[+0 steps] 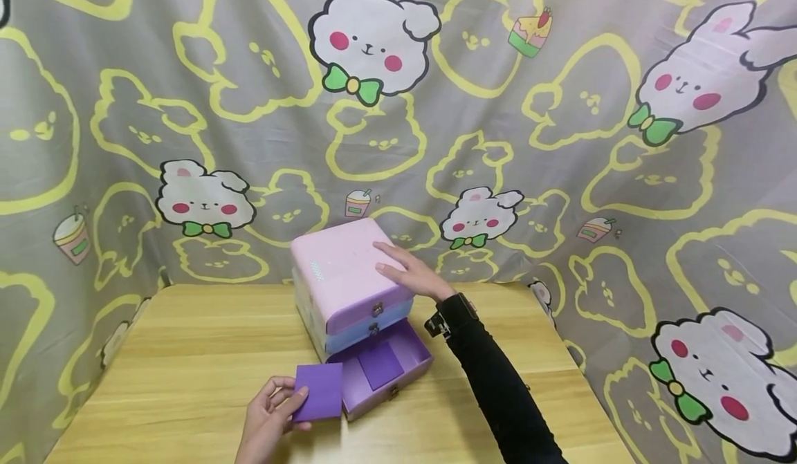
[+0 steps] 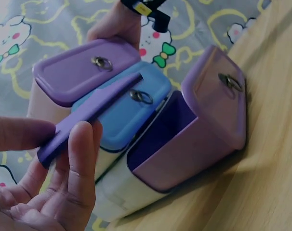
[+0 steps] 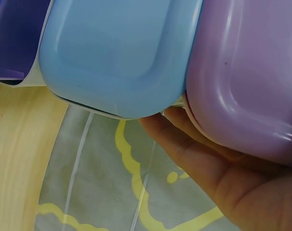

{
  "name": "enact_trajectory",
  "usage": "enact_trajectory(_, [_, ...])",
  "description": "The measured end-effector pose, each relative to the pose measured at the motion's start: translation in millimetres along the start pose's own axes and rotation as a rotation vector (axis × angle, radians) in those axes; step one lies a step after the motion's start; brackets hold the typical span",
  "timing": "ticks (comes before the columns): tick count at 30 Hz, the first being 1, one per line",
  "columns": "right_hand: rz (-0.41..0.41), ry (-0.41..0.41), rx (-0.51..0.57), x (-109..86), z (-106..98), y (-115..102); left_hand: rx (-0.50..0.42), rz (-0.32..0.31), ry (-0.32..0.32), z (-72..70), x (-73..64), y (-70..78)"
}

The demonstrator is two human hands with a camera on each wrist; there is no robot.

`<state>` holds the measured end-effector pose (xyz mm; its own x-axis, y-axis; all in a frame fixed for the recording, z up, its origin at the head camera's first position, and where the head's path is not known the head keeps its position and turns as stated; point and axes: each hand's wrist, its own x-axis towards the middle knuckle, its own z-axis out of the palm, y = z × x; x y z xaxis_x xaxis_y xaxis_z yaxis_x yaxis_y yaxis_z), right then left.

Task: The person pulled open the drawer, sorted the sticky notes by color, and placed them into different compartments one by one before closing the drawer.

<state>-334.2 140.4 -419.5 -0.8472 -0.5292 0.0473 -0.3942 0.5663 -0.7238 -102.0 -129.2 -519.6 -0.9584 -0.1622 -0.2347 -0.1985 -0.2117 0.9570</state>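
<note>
My left hand [image 1: 272, 409] pinches a flat purple square pad [image 1: 319, 391] between thumb and fingers, left of the open drawer. Seen edge-on in the left wrist view, the pad [image 2: 83, 118] is thin. A small drawer box [image 1: 351, 263] with a pink top stands at the middle of the table. Its bottom drawer [image 1: 414, 353] is pulled out, and another purple square [image 1: 381, 366] lies inside. My right hand [image 1: 414, 274] rests on the box's top right edge with fingers extended. In the right wrist view its fingers [image 3: 184, 149] lie against the box's side.
Above the open drawer, a blue drawer [image 2: 131, 108] and a purple drawer [image 2: 88, 72] are closed, each with a metal ring pull. The wooden table [image 1: 205, 353] reaches back to a grey patterned cloth [image 1: 398, 125] hanging behind and at both sides.
</note>
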Motion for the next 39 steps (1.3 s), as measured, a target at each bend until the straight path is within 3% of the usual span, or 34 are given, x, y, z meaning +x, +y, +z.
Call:
enact_trajectory(9, [0.005,0.012,0.022,-1.0,1.2,1.0,-0.043,-0.079,-0.004,0.1,-1.1,1.2])
enact_trajectory(17, [-0.010,0.005,0.030,-2.9,1.8,0.7,-0.039,-0.091,-0.019,2.1,1.4,0.3])
enact_trajectory(20, [-0.009,0.005,0.026,-3.1,1.8,0.5,-0.063,-0.080,-0.086,1.9,2.9,0.2])
enact_trajectory(25, [-0.007,0.009,0.030,-2.9,1.0,1.3,-0.112,-0.095,-0.253,1.1,5.4,1.6])
enact_trajectory(28, [0.004,0.005,0.026,-2.6,0.1,1.9,-0.121,-0.103,-0.296,2.5,7.1,1.2])
enact_trajectory(39, [0.002,-0.004,0.013,-1.0,0.4,3.5,-0.130,-0.133,-0.194,18.4,12.6,-1.9])
